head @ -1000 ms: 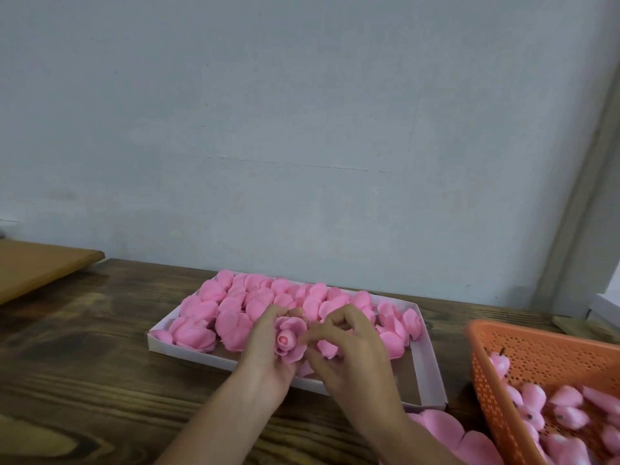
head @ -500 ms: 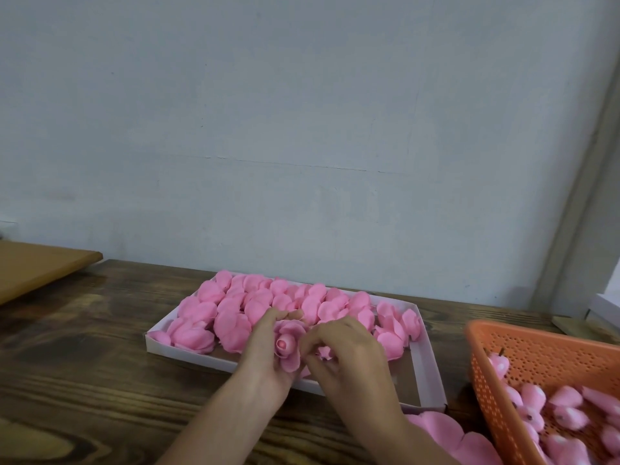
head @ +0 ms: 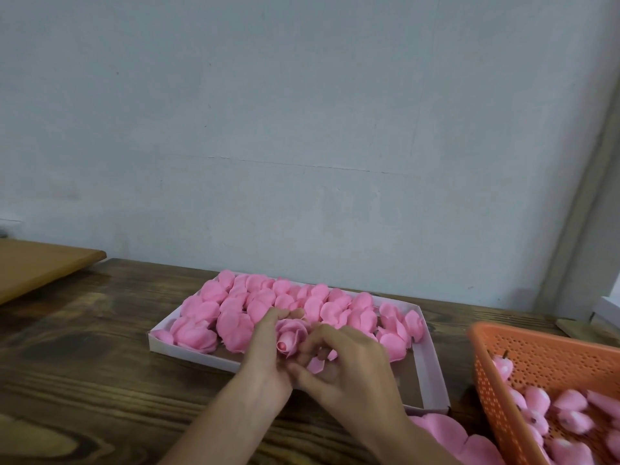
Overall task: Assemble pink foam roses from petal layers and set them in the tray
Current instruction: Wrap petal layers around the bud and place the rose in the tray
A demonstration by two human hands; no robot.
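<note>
1. Head view, hands: we find the left hand with its grip wrapped round a part-built rose, fingers behind it and the bud centre facing the camera. The right hand touches the left, its grip pinched on a loose outer petal at the rose's lower right side.
2. Head view, location: the rose is held just above the near edge of the tray, which sits on the wooden surface. Finished roses fill the tray's far and left parts; its near right corner is bare.
3. Head view, supplies: the orange basket at right holds buds; flat petal layers lie just in front of the tray.
4. Step, in our judgement: seating the outer layer round the bud, placement not yet done.
5. Next move calls for smoothing that petal flush without crushing the foam, then setting the rose in the bare corner.
</note>
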